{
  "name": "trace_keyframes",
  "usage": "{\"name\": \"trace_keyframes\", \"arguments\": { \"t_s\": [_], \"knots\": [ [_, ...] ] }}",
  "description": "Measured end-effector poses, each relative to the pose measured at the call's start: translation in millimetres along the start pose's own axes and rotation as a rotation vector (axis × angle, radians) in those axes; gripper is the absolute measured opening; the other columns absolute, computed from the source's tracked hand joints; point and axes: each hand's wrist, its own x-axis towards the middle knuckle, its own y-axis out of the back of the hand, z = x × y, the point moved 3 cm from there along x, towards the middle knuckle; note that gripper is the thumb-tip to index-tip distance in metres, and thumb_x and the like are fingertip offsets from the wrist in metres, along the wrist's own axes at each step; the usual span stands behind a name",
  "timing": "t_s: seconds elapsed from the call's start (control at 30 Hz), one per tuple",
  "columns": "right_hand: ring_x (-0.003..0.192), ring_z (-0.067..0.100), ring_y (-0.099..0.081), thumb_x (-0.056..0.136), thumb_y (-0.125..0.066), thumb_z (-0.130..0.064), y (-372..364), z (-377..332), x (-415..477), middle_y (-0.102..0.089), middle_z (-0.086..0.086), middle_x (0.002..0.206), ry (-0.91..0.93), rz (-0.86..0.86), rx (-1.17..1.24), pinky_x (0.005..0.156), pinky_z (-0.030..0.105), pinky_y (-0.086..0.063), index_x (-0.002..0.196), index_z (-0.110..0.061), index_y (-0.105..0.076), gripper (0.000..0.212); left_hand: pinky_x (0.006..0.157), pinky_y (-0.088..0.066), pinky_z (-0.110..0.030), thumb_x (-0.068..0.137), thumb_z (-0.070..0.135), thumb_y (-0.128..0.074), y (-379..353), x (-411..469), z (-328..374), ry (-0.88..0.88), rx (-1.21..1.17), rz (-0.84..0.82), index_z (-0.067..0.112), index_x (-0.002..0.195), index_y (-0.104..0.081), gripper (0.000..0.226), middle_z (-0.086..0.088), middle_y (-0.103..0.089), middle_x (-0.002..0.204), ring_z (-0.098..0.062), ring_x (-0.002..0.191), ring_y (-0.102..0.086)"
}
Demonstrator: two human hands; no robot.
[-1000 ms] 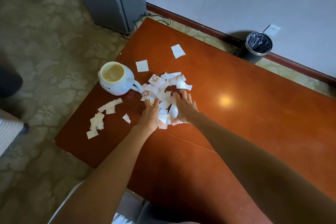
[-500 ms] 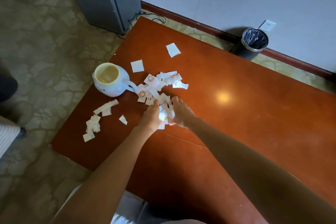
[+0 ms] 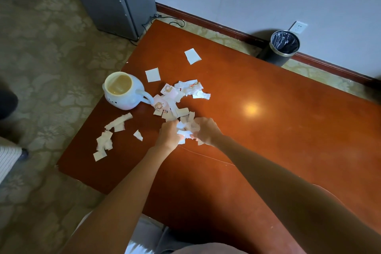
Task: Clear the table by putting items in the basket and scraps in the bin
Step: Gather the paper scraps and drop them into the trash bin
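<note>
Head view, single frame. Count: one table (image 3: 268,130), red-brown and glossy; one white mug (image 3: 121,103) near its left edge, yellowish inside, handle turned right; one black bin (image 3: 274,56) with a metal rim and dark liner, standing on the floor past the table's far edge, against the wall. Paper: two clean white squares (image 3: 192,56) lie apart at the far side. One loose heap (image 3: 175,97) sits mid-table just right of the mug handle; its pieces are torn, white to pale pink, some with orange printed marks. One strewn group of cream strips (image 3: 107,140) lies near the left edge. One lone scrap (image 3: 138,135) lies between that group and the hands. Pieces in the heap are too overlapped to count. Left hand (image 3: 168,134) and right hand (image 3: 206,130) meet at the heap's near end, fingers curled inward, clamping a crumpled bunch of scraps (image 3: 185,130) between them, low over the tabletop.
</note>
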Motion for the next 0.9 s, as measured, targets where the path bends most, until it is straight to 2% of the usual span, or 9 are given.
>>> {"name": "trace_keyframes", "arguments": {
  "t_s": [0.13, 0.3, 0.4, 0.47, 0.6, 0.67, 0.73, 0.8, 0.9],
  "knots": [
    [0.082, 0.02, -0.053, 0.085, -0.065, -0.013, 5, 10, -4, -0.053, 0.006, 0.094, -0.066, 0.027, 0.161, 0.051, 0.018, -0.039, 0.118, -0.004, -0.059, 0.034, 0.093, -0.05, -0.034, 0.09, 0.012, -0.059, 5, -5, -6, 0.05, -0.086, -0.03, 0.006, 0.14, -0.04, 0.054, -0.016, -0.045, 0.141, -0.03, 0.128, -0.047],
    [0.08, 0.019, -0.055, 0.085, -0.066, -0.013, 14, 24, -17, -0.054, 0.005, 0.096, -0.137, 0.067, 0.293, 0.047, 0.016, -0.04, 0.12, -0.005, -0.059, 0.037, 0.082, -0.052, -0.031, 0.091, 0.016, -0.058, 15, -9, -11, 0.068, -0.094, -0.029, 0.004, 0.132, -0.049, 0.043, -0.016, -0.054, 0.132, -0.029, 0.121, -0.053],
    [0.068, 0.014, -0.055, 0.086, -0.065, -0.015, 15, 28, -28, -0.058, 0.008, 0.097, -0.142, 0.079, 0.343, 0.039, 0.011, -0.04, 0.121, -0.005, -0.059, 0.037, 0.082, -0.05, -0.03, 0.093, 0.016, -0.053, 15, -12, -3, 0.024, -0.069, -0.038, 0.004, 0.129, -0.052, 0.038, -0.015, -0.056, 0.129, -0.028, 0.119, -0.054],
    [0.062, 0.01, -0.053, 0.087, -0.064, -0.016, 12, 27, -32, -0.063, 0.014, 0.105, -0.149, 0.082, 0.375, 0.035, 0.008, -0.038, 0.121, -0.006, -0.058, 0.036, 0.078, -0.048, -0.025, 0.093, 0.014, -0.052, 10, -17, 3, -0.005, -0.085, -0.07, 0.009, 0.13, -0.051, 0.038, -0.011, -0.055, 0.131, -0.026, 0.119, -0.054],
    [0.06, 0.009, -0.051, 0.089, -0.062, -0.014, -1, 22, -35, -0.064, 0.017, 0.115, -0.165, 0.038, 0.371, 0.041, 0.013, -0.039, 0.122, -0.004, -0.057, 0.035, 0.071, -0.049, -0.024, 0.088, 0.012, -0.06, 3, -24, 5, 0.047, -0.177, -0.114, 0.008, 0.129, -0.047, 0.043, -0.013, -0.05, 0.133, -0.027, 0.114, -0.056],
    [0.071, 0.015, -0.056, 0.089, -0.061, -0.012, -4, 22, -36, -0.064, 0.018, 0.115, -0.179, 0.04, 0.36, 0.046, 0.015, -0.04, 0.122, -0.003, -0.056, 0.035, 0.069, -0.05, -0.024, 0.084, 0.011, -0.065, 3, -24, 4, 0.069, -0.221, -0.074, 0.005, 0.129, -0.043, 0.05, -0.016, -0.049, 0.132, -0.028, 0.113, -0.057],
    [0.079, 0.019, -0.056, 0.089, -0.061, -0.011, -5, 23, -36, -0.064, 0.019, 0.115, -0.188, 0.06, 0.342, 0.05, 0.017, -0.041, 0.121, -0.001, -0.057, 0.033, 0.075, -0.052, -0.026, 0.082, 0.009, -0.068, 6, -20, 6, 0.022, -0.209, -0.014, 0.003, 0.127, -0.038, 0.055, -0.019, -0.05, 0.129, -0.03, 0.11, -0.058],
    [0.08, 0.021, -0.056, 0.091, -0.058, -0.01, -2, 23, -34, -0.063, 0.019, 0.114, -0.191, 0.07, 0.307, 0.05, 0.017, -0.041, 0.119, 0.0, -0.056, 0.03, 0.078, -0.052, -0.026, 0.08, 0.007, -0.07, 7, -15, 13, -0.058, -0.151, 0.007, 0.003, 0.13, -0.033, 0.063, -0.021, -0.05, 0.128, -0.031, 0.108, -0.06],
    [0.088, 0.024, -0.061, 0.094, -0.053, -0.013, 5, 20, -30, -0.062, 0.019, 0.117, -0.157, 0.055, 0.22, 0.055, 0.015, -0.044, 0.12, 0.001, -0.056, 0.03, 0.091, -0.051, -0.033, 0.081, 0.004, -0.07, 1, -8, 21, -0.099, -0.033, -0.05, 0.008, 0.143, -0.02, 0.08, -0.019, -0.045, 0.138, -0.031, 0.121, -0.054]
  ]
}}
